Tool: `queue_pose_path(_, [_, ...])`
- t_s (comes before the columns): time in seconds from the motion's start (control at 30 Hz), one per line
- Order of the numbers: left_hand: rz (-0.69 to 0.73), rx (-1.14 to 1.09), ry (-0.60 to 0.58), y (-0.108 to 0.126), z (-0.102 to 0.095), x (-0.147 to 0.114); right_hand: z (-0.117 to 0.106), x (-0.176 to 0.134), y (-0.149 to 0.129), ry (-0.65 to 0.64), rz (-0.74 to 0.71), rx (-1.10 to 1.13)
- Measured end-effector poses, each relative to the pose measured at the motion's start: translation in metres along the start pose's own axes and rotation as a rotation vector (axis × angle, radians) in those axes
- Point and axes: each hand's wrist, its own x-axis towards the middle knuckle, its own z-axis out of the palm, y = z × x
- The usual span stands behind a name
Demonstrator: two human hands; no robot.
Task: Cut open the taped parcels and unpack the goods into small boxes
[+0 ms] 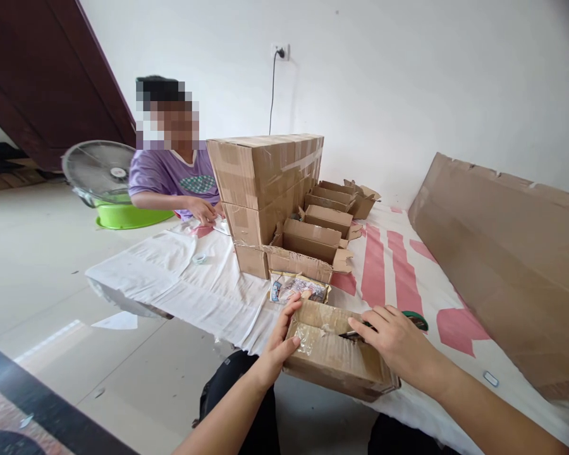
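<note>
A small cardboard box [334,363], its top covered with shiny tape, rests at the table's near edge in front of me. My left hand [284,341] grips the box's left end, thumb on top and fingers along the far side. My right hand [386,335] is closed around a pair of scissors [416,320] above the box's right half. Part of a dark green handle shows behind the hand, and the dark blades point left into torn cardboard on the top. A crumpled printed packet [298,288] lies just beyond the box.
Stacked sealed cartons [275,183] rise beyond the packet, with several opened boxes [313,237] beside them. A large cardboard sheet [507,272] leans at right. Across the table [171,272] a person [175,177] in purple handles something small. A fan [99,174] stands at left.
</note>
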Motion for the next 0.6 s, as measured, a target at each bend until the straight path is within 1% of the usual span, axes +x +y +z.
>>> queue_pose_path(0.1, [-0.020,0.005,0.014,0.003,0.002,-0.001,-0.005,-0.017,0.006,-0.020,0.008,-0.017])
queue_pose_path(0.23, [-0.034,0.017,0.047,0.004,0.003,-0.001,-0.015,-0.036,0.015,-0.022,0.062,-0.028])
queue_pose_path(0.4, [-0.043,0.040,0.046,0.002,0.002,-0.002,-0.026,-0.060,0.025,-0.043,0.134,-0.023])
queue_pose_path(0.5, [-0.045,0.026,0.058,0.001,0.003,-0.002,-0.023,-0.081,0.033,-0.068,0.191,0.005])
queue_pose_path(0.6, [-0.045,0.021,0.064,0.002,0.004,-0.002,-0.013,-0.105,0.044,-0.085,0.293,0.115])
